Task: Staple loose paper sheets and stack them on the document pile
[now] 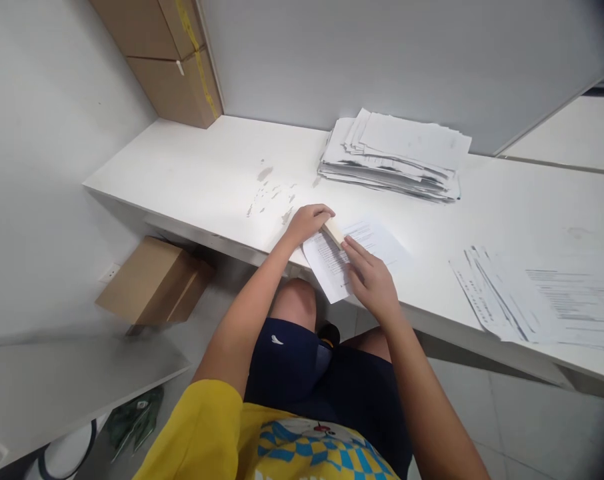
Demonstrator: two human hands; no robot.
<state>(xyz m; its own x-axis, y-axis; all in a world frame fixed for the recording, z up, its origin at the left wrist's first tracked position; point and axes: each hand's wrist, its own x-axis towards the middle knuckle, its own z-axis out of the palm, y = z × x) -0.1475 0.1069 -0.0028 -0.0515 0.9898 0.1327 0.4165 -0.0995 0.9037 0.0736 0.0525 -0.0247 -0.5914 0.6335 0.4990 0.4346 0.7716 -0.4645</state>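
Head view, seated at the white surface (pixel 192 173).

Left hand (pixel 307 223): fingers curled over the far end of a small cream block (pixel 334 231) and gripping it. I cannot tell what the block is. It lies on the top edge of a single printed sheet (pixel 377 243).

Right hand (pixel 375 283): not clenched and holding nothing. The fingers are stretched out flat on the sheet, with the fingertips touching the near end of the block.

The sheet lies directly under both hands. It sits at a slant, and its near corner hangs past the surface edge toward my knees.

Progress, as a judgement only: one sheet is being worked on, pinned between my hands, and the block has not been lifted from it. Beyond my right hand, well apart, is a thick, untidy pile of papers (pixel 397 157). Far out to the right of that hand is a second lot of sheets (pixel 532 297), fanned out flat. From this view I cannot tell which lot has been handled and which has not. The pile is much the larger of the two, so if it is the unhandled one, most of the work remains.

Other things in view: stacked cardboard boxes (pixel 167 60) far beyond my left hand in the corner, and another cardboard box (pixel 152 280) on the floor below and left of that hand.
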